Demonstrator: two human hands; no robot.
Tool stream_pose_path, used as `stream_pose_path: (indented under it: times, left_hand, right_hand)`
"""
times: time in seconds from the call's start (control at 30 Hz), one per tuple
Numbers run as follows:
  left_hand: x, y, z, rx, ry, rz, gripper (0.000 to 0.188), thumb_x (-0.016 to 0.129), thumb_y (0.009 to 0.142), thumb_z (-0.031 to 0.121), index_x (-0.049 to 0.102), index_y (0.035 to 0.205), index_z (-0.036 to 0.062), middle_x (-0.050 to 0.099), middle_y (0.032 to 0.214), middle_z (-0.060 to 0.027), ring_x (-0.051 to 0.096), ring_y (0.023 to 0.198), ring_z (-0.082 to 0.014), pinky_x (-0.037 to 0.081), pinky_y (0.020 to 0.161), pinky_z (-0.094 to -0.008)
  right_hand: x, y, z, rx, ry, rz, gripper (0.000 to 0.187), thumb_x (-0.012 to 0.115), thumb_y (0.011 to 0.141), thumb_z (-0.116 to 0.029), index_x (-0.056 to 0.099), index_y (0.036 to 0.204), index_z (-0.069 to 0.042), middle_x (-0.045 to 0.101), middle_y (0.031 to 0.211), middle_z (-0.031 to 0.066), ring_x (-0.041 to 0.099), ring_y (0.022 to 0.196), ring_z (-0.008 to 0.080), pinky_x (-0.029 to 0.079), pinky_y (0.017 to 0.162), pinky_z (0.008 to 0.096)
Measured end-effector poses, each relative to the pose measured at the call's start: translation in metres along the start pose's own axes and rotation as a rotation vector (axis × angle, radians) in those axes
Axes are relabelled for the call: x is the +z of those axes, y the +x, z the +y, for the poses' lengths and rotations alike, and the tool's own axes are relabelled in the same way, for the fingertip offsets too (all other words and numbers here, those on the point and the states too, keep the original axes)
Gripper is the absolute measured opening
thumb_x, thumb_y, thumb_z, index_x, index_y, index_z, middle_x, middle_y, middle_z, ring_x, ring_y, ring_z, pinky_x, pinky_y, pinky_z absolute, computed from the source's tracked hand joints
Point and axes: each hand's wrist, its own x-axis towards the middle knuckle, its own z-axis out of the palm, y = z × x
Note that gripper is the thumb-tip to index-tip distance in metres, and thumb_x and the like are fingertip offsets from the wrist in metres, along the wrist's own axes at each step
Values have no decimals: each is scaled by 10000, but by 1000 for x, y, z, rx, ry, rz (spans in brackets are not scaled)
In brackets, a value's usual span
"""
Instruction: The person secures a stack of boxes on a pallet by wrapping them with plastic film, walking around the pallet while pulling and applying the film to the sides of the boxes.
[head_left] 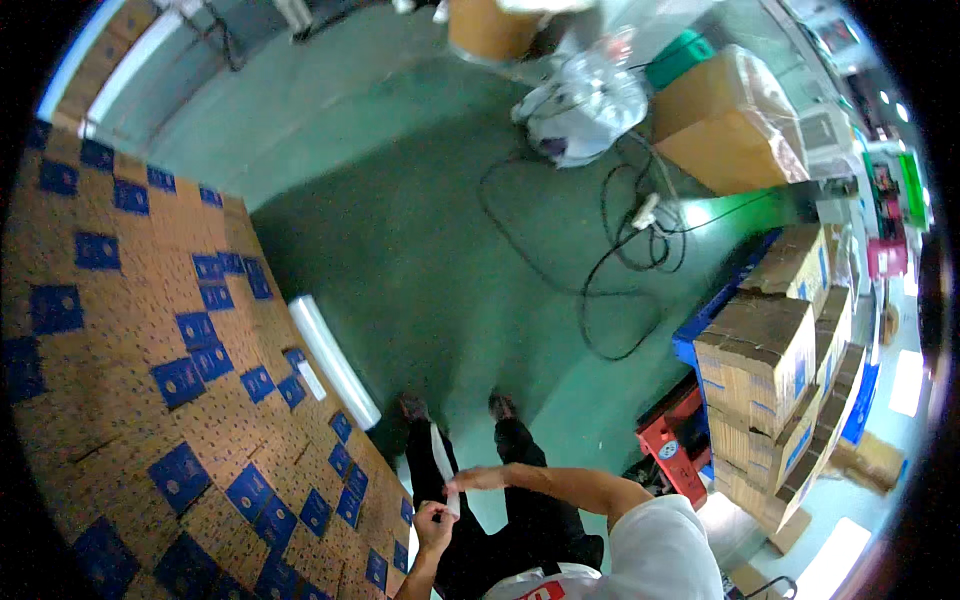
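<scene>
We look down and see our two hands close together in front of our body. Our left hand [433,522] pinches the bottom end of a thin white strip [444,470], which looks like a strip of tape or label backing. Our right hand [478,480] pinches the same strip a little higher up, with the arm bent across us. The strip runs up from our fingers in front of our dark trousers. It is small and blurry, so we cannot tell just what it is.

On our left stands a big stack of brown boxes [120,380] with blue squares on them. A roll of clear wrap [333,360] lies on top of the stack, near its edge. None of the wrap seems to be around the boxes yet, so we think the wrapping has not begun. The strip is not stuck on anything.

The green floor [400,230] has black cables [610,260] lying on it. On our right, more brown boxes [770,380] sit piled on a blue pallet [700,325].
</scene>
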Motion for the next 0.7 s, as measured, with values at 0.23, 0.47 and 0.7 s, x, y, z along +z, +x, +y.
stream_pose_path:
  times: [0.23,0.47,0.7]
  left_hand:
    - [-21,-12,232,-117,-872,55,231,544,788,163,620,958,27,638,886,-106,623,830,-225,510,765,-356]
    - [-38,-34,402,328,-908,-278,271,596,761,268,614,887,29,664,959,-154,631,958,-295,492,878,-456]
    - [17,-24,518,519,-546,-692,236,613,766,198,575,706,-28,600,725,-115,529,788,-226,403,726,-354]
  right_hand:
    - [73,-133,-88,-248,-558,157,589,751,760,-410,621,1209,-52,597,1230,137,524,1189,304,380,1013,438]
    - [77,-190,-180,-634,-458,1056,809,831,701,-432,406,1243,-8,450,1135,180,510,980,279,459,871,385]
    - [34,-256,-341,-1135,-900,830,787,800,752,-264,420,1405,-45,498,1350,171,445,1290,296,402,1031,411]
